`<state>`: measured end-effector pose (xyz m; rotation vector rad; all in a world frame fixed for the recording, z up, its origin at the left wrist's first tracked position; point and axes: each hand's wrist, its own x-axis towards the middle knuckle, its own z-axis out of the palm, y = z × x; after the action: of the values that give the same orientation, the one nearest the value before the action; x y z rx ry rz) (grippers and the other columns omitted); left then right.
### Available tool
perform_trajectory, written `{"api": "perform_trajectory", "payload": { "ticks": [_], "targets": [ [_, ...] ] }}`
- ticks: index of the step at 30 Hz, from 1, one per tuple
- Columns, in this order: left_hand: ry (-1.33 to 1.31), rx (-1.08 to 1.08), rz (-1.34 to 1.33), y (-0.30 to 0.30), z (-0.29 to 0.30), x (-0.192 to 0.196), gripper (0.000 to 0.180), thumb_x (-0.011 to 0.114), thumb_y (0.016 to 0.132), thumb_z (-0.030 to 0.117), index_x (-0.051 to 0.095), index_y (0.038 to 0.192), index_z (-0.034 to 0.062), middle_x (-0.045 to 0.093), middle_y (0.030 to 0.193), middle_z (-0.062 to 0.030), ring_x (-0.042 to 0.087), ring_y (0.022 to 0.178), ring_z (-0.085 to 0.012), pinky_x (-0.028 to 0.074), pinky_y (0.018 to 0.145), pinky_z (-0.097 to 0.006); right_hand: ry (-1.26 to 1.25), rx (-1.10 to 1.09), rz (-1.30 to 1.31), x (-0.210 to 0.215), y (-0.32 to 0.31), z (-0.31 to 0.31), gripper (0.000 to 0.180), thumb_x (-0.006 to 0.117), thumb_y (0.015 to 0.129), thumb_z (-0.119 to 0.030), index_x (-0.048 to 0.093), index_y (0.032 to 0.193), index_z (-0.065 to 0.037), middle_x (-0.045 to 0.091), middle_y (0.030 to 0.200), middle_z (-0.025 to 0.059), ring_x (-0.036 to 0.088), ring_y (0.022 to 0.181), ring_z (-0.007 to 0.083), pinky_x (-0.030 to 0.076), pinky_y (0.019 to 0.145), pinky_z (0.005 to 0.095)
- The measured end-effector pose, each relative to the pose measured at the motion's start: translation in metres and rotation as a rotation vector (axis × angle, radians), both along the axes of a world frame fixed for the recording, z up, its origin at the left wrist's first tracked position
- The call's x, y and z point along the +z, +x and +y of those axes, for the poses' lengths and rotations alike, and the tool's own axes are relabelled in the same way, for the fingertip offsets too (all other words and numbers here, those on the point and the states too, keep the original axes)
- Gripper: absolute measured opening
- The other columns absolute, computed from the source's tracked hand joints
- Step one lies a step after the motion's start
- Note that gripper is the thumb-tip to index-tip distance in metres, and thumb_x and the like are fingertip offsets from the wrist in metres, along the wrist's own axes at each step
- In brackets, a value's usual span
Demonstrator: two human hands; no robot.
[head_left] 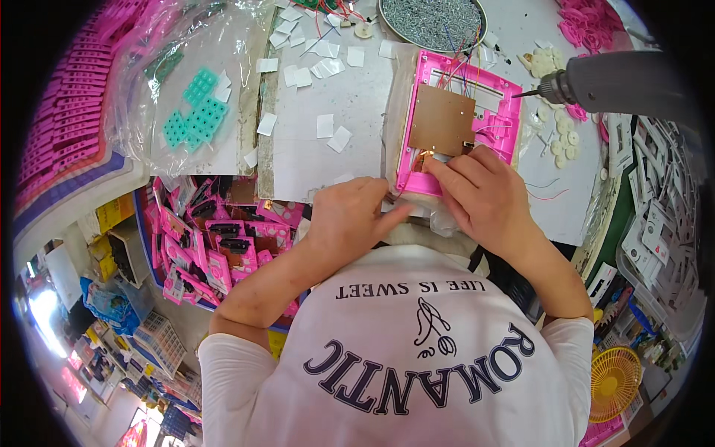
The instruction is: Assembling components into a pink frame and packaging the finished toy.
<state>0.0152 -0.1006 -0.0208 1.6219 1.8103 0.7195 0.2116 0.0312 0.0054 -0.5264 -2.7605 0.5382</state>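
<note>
A pink plastic housing [509, 89] lies in front of me on the worktable, with a brown circuit board [442, 119] and several thin wires inside. At its near left corner is my left hand [348, 216], fingers curled, thumb stretched toward the near edge. What those fingers grip, if anything, is hidden. My right hand [482, 192] reaches over the housing's near side with bent fingers held together. Its index fingertip touches a small coppery piece [423, 160] beside the board's near edge; the thing between the fingers cannot be made out.
An electric screwdriver [596, 82] points in from the right. Behind the housing stands a round tray of screws [432, 22]. White paper squares [325, 125] and teal keypads in plastic [199, 112] lie leftward. Below left, a bin holds pink assemblies [220, 249]; grey-white parts [659, 231] heap at right.
</note>
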Motion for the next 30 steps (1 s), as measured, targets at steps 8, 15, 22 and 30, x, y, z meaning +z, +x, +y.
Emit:
{"api": "perform_trajectory", "payload": {
  "ticks": [8,15,22,30],
  "targets": [
    [-0.154,0.186,-0.576,-0.049,0.031,0.028,0.020,0.074,0.089,0.022,0.074,0.085,0.0022,0.063,0.075,-0.0048,0.056,0.064,-0.0132,0.043,0.059,-0.030,0.064,0.017,-0.095,0.003,-0.003,-0.002,0.049,0.071,0.076,-0.010,0.068,0.124,-0.003,0.061,0.097,0.0068,0.057,0.085,0.0247,0.053,0.071,0.0333],
    [-0.139,-0.066,-0.681,-0.034,0.116,0.030,0.022,0.064,0.099,0.016,0.072,0.089,-0.0018,0.067,0.083,-0.0019,0.059,0.072,-0.0053,0.044,0.060,-0.022,0.031,-0.020,-0.243,0.014,-0.010,-0.015,0.063,0.076,0.080,-0.028,0.060,0.135,-0.002,0.058,0.102,0.0105,0.055,0.094,0.0274,0.050,0.075,0.0369],
    [-0.183,-0.012,-0.874,-0.031,0.094,0.032,0.027,0.060,0.103,0.019,0.071,0.092,-0.0026,0.070,0.080,-0.0041,0.059,0.065,-0.0069,0.045,0.057,-0.022,-0.045,-0.076,-0.171,0.009,0.001,-0.020,0.069,0.077,0.080,-0.033,0.057,0.137,0.000,0.057,0.106,0.0124,0.054,0.100,0.0286,0.049,0.082,0.0371],
    [-0.105,0.015,-0.922,-0.023,0.075,0.025,0.034,0.052,0.108,0.024,0.071,0.097,-0.0028,0.070,0.088,-0.0077,0.059,0.067,-0.0099,0.047,0.061,-0.025,-0.016,-0.045,-0.285,0.014,-0.006,-0.020,0.067,0.079,0.078,-0.031,0.058,0.136,-0.007,0.057,0.106,0.0107,0.055,0.099,0.0290,0.048,0.082,0.0376]
  ]
}}
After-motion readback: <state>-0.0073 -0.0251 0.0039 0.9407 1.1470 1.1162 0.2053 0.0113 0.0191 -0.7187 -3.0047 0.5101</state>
